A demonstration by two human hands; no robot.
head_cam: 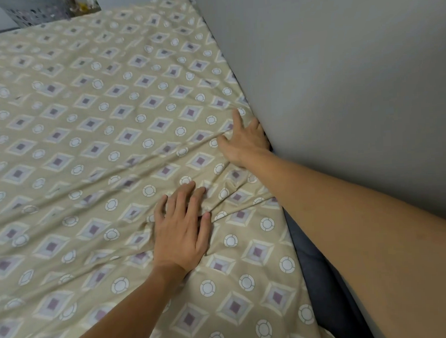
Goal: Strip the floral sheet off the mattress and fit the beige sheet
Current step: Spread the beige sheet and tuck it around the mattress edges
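Hands flat on beige sheet [93,138]: left hand [181,229]; right hand [243,142] against wall [340,74]; basket [36,12] beyond.

Head view, close, downward over bed [87,123]

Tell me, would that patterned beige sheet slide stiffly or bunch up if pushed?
Probably bunch: the beige sheet already gathers in soft folds around the left hand and toward the right hand by the wall. It looks thin and floppy, likely light.
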